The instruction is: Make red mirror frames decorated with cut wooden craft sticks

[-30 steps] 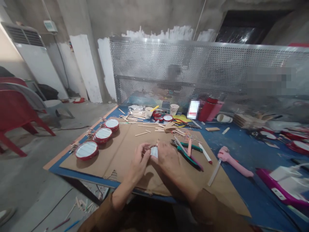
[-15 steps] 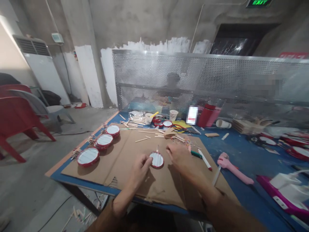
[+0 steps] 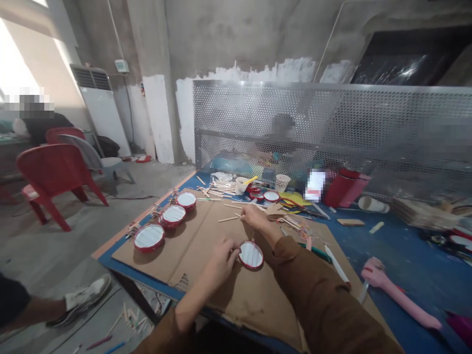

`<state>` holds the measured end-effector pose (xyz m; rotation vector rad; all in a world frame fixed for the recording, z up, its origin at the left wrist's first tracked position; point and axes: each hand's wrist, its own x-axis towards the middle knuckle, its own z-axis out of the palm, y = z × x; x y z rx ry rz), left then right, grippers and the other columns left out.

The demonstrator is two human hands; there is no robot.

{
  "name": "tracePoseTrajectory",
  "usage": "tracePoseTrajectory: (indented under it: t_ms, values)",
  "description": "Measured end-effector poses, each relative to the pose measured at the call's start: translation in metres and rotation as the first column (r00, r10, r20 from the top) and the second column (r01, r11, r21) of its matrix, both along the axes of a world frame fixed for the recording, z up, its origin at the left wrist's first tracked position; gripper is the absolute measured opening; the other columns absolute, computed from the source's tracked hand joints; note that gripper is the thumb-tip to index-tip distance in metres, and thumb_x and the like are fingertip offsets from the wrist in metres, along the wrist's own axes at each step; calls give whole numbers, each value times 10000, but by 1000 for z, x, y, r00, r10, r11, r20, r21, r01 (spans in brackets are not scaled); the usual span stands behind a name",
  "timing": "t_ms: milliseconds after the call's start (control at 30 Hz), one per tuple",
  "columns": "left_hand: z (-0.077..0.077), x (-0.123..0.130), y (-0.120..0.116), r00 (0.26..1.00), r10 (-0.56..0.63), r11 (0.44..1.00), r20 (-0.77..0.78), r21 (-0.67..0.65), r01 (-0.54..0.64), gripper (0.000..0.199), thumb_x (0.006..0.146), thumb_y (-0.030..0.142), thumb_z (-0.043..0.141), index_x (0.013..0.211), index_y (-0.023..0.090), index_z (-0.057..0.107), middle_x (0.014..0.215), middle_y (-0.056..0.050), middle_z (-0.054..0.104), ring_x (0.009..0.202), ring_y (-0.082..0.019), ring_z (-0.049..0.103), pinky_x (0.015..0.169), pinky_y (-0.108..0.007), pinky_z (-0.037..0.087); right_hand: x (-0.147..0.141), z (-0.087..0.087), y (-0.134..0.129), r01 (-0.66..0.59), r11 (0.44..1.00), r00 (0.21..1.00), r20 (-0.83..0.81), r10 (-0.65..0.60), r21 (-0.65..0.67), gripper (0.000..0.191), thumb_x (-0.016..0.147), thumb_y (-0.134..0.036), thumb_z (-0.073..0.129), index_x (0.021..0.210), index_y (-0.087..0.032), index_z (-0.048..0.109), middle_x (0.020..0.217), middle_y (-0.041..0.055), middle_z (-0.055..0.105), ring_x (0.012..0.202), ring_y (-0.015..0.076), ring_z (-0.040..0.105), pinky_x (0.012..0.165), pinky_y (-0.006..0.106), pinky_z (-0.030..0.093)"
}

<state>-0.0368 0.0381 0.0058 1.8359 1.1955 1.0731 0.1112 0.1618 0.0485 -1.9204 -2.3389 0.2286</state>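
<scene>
My left hand (image 3: 221, 256) pinches the left edge of a small round piece (image 3: 251, 254) with a red rim and a white, faintly striped face. This piece is tilted a little above the cardboard (image 3: 206, 275), and a short stick stands at its far edge. Beyond it, my right hand (image 3: 255, 219) has its fingers closed at the right end of a thin wooden stick (image 3: 229, 219). Its fingertips are partly hidden. More thin sticks lie just behind that hand. Three larger red-rimmed round pieces (image 3: 149, 238) stand in a row along the left side of the cardboard.
Along the back stand paper cups (image 3: 282, 183), a lit phone (image 3: 314, 185) and a red bottle (image 3: 339, 188). To the right lie a marker (image 3: 337, 265) and a pink glue gun (image 3: 400, 293). A perforated metal screen (image 3: 236, 118) closes off the far side.
My right hand has moved forward and left, from beside the round piece to the loose sticks. My left hand stays at the piece, now more tilted. The view has turned left.
</scene>
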Motion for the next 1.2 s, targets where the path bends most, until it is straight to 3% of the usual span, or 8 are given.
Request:
tracePoseTrajectory:
  t_ms: [167, 333, 500, 800, 933, 1067, 1133, 1200]
  values:
    - [-4, -10, 10, 950, 74, 944, 303, -329, 31, 148, 816, 322, 441, 855, 180, 461, 685, 35, 483, 517, -103, 509, 477, -238, 427, 3, 8, -6, -10, 1000, 1000, -27, 11, 19, 215, 804, -99, 490, 862, -42, 689, 899, 164, 693, 810, 174, 607, 649, 236, 356]
    - [-10, -8, 6, 901, 93, 964, 423, -266, 26, 272, 790, 322, 516, 1008, 185, 426, 705, 60, 499, 537, -79, 542, 483, -194, 435, 8, 29, -55, -101, 994, 988, -126, 94, -52, 153, 811, -155, 538, 853, -129, 683, 763, 40, 704, 706, 115, 601, 620, 186, 366]
    - [-5, -9, 0, 963, -11, 982, 271, -176, 61, 208, 824, 316, 507, 982, 179, 513, 705, 21, 581, 593, -102, 559, 517, -198, 427, 11, 28, -108, -215, 973, 941, -286, 183, -85, 134, 819, -161, 533, 824, -171, 666, 683, 5, 667, 638, 114, 573, 572, 197, 348]
    - [2, -13, -8, 987, -93, 995, -132, 25, 98, 208, 855, 333, 437, 842, 213, 606, 766, -19, 670, 705, -162, 601, 651, -244, 438, 12, 24, -143, -166, 986, 970, -179, 166, 14, 154, 840, -138, 524, 804, -160, 672, 778, 36, 664, 719, 122, 566, 630, 211, 340]
    - [2, -13, -7, 982, -120, 992, -149, 20, 124, 228, 845, 354, 439, 810, 214, 616, 751, -21, 676, 685, -164, 602, 650, -244, 433, 17, 26, -160, -75, 995, 959, -267, 91, 69, 153, 859, -143, 508, 808, -172, 649, 768, 14, 664, 700, 113, 567, 640, 207, 352]
    - [2, -14, -7, 990, -110, 993, -83, -46, 106, 271, 842, 411, 444, 723, 213, 586, 656, -11, 652, 616, -158, 587, 619, -243, 433, 59, 16, -177, 150, 961, 965, -248, -91, 231, 218, 916, -191, 425, 853, -176, 632, 821, 33, 668, 736, 133, 585, 677, 227, 384]
    - [0, -15, -6, 990, -131, 987, -49, -99, 126, 298, 845, 433, 440, 702, 206, 570, 641, -16, 651, 604, -157, 591, 619, -248, 442, 96, 10, -186, 358, 865, 931, -68, -358, 352, 248, 927, -200, 389, 911, -151, 632, 891, 100, 667, 819, 187, 598, 736, 280, 396]
    - [-3, -15, -4, 987, -156, 979, -22, -137, 152, 313, 850, 446, 434, 712, 199, 566, 635, -19, 650, 591, -154, 591, 610, -251, 448, 136, 3, -194, 508, 738, 770, 151, -621, 444, 240, 902, -183, 408, 957, -89, 622, 942, 195, 648, 892, 273, 595, 753, 360, 398]
